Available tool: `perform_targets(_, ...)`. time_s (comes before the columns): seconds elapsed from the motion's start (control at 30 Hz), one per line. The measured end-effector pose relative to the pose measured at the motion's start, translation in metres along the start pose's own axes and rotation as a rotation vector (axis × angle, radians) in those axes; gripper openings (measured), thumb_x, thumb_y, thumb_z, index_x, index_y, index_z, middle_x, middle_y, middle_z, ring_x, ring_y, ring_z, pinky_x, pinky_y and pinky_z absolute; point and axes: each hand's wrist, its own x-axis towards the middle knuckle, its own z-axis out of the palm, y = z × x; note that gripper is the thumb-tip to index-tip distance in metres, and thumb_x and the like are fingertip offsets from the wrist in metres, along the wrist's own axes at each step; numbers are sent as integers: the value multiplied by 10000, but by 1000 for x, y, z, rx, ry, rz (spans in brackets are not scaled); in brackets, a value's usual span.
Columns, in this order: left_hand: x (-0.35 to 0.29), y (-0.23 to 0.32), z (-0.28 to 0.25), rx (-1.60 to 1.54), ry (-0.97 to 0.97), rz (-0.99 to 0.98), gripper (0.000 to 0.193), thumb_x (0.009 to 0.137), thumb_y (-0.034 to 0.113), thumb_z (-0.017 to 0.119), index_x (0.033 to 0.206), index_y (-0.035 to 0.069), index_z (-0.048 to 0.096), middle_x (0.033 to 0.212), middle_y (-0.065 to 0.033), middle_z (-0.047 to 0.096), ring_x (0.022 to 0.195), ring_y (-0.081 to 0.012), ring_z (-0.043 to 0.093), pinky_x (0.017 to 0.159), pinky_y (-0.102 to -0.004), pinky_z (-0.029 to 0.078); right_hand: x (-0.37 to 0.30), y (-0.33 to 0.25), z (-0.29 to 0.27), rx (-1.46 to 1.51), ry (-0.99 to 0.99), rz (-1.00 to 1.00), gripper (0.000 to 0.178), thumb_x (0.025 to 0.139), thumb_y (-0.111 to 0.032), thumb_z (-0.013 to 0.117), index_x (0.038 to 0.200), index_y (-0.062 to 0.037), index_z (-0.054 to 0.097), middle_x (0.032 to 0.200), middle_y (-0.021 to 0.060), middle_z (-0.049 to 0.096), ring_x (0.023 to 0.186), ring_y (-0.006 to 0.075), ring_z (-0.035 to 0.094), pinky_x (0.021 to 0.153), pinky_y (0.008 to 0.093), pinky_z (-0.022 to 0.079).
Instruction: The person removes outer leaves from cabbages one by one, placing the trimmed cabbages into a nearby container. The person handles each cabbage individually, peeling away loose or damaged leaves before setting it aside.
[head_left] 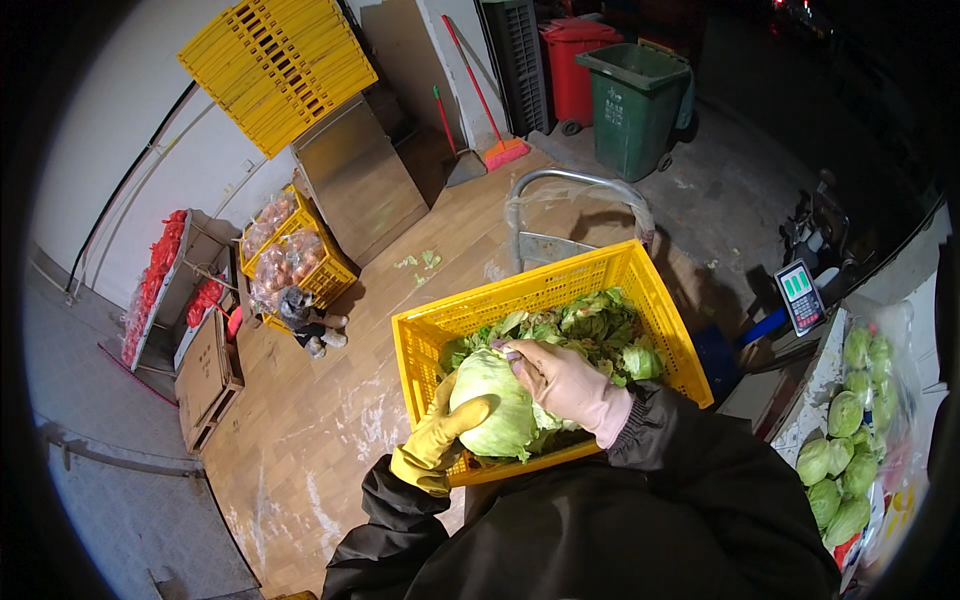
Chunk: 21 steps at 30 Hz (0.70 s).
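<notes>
A pale green head of iceberg lettuce is held over the near left part of a yellow plastic crate. My left hand, in a yellow glove, cups its left side with the thumb across the front. In a pink glove, my right hand has its fingers curled over the top right of the head; the fingertips look purplish, and whether they pinch a leaf is hidden. Loose, partly browned lettuce leaves fill the crate beneath.
A metal trolley handle rises behind the crate. Lettuce heads and a scale display are at right. A small dog stands by crates of bagged produce. Farther off are stacked yellow crates, a green bin and brooms.
</notes>
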Motion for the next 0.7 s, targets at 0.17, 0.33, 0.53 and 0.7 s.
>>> perform_targets(0.17, 7, -15, -2, -215, -82, 75, 788, 850, 309, 763, 1456, 1, 365, 1380, -141, 525, 1271, -260, 525, 1079, -403, 426, 4, -1, 2, 44, 209, 166, 183, 1003, -171, 537, 1098, -15, 553, 839, 164, 629, 728, 310, 643, 633, 355, 513)
perform_targets(0.33, 5, -16, 8, -290, -24, 87, 699, 924, 393, 674, 1422, -21, 412, 1374, -132, 539, 1248, -247, 546, 1069, -401, 439, 5, -1, 0, -92, 442, 21, 183, 988, -167, 565, 1106, -29, 544, 891, 197, 639, 751, 367, 642, 663, 390, 523)
perform_targets(0.53, 9, -9, 13, 95, 76, -19, 819, 831, 417, 790, 1443, 20, 417, 1377, -111, 527, 1216, -215, 535, 1045, -337, 428, 4, -6, 2, -476, 71, 27, 326, 938, -168, 625, 1178, 21, 512, 876, 144, 656, 650, 227, 652, 533, 319, 532)
perform_targets(0.7, 6, -23, 20, -234, -146, 80, 936, 780, 385, 823, 1487, 35, 321, 1378, -107, 525, 1238, -240, 541, 1061, -381, 429, 1, -5, 3, -362, 289, -152, 299, 942, -138, 603, 1185, 11, 514, 910, 165, 667, 685, 249, 678, 567, 348, 562)
